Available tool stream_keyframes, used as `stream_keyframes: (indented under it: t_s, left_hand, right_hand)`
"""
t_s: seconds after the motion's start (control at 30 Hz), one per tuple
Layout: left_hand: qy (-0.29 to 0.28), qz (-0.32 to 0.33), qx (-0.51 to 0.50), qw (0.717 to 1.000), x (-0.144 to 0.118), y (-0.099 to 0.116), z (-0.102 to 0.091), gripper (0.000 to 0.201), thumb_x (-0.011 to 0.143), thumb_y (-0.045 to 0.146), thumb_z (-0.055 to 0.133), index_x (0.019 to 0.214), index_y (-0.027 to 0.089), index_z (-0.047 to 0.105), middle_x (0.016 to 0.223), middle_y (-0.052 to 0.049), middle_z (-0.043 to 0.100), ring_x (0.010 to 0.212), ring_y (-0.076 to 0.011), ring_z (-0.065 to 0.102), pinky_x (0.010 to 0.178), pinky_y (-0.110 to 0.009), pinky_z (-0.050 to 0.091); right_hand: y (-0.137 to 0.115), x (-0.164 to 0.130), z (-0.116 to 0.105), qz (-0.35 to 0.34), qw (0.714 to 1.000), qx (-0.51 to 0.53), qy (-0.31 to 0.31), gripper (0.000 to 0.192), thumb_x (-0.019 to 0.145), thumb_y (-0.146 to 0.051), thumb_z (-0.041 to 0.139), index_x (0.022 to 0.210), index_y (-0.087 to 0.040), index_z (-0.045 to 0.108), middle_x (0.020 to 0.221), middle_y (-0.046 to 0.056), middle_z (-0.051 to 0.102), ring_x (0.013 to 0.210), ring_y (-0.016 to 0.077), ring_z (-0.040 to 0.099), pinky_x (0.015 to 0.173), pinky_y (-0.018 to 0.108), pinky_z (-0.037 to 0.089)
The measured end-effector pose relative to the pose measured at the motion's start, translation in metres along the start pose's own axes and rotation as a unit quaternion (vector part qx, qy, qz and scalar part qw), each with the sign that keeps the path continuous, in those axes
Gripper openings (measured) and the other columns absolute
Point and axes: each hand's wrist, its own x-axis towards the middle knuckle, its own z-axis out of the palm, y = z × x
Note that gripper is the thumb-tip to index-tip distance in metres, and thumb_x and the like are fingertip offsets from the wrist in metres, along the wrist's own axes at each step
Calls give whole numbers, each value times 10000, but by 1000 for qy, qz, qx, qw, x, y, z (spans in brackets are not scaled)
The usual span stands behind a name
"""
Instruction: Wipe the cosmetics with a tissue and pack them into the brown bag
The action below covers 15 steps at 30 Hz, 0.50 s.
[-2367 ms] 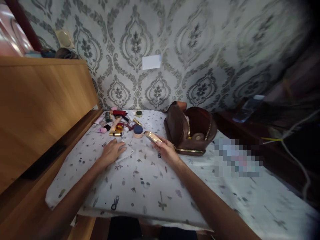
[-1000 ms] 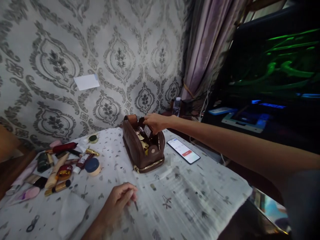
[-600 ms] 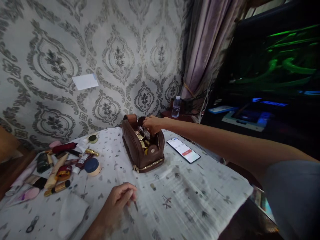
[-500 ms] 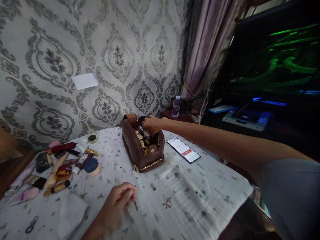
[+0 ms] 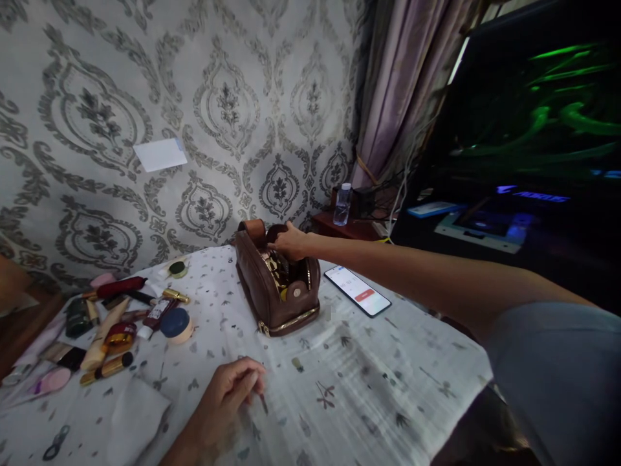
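Observation:
A brown leather toiletry bag (image 5: 264, 294) stands open on the printed white cloth (image 5: 369, 388), with gold and dark cosmetics showing inside. My right hand (image 5: 290, 243) reaches across to the bag's top, fingertips dipped into the far end of its opening; whether it holds anything is hidden. My left hand (image 5: 231, 393) rests on the cloth in front of the bag, fingers loosely curled and holding nothing. It lies to the right of a folded white tissue (image 5: 137, 414).
Several loose cosmetics (image 5: 116, 317) lie at the left, among them a round blue-lidded jar (image 5: 175, 323). A lit phone (image 5: 358, 291) lies right of the bag. A water bottle (image 5: 342, 204) stands on a dark side table behind. Patterned wall, curtain and a dark screen rise beyond.
My right hand carried a gold item from the cloth to the bag, then pushed a dark item down into it. Now its fingers have shifted toward the bag's far end. My left hand stays put.

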Motion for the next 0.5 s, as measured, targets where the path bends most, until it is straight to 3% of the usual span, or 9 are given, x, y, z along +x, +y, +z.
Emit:
stream_keyframes:
  t_s: [0.3,0.5]
  left_hand:
    - [-10,5,3,1000,0,-1,-1,510,895,621,501,966,147,675,806,-68,650,735,-163,590,647,-242,465]
    - [0,17,12,1000,0,-5,-1,485,912,589,494,981,143,672,815,-66,663,725,-153,587,655,-241,454]
  right_hand:
    - [-3,11,5,25,998,-8,-51,663,705,-138,657,1352,-183,519,1168,150,674,1102,340,598,952,578,334]
    - [-4,13,4,25,998,-12,-50,626,686,-75,662,1288,-228,582,1134,124,696,1107,314,601,937,526,364]
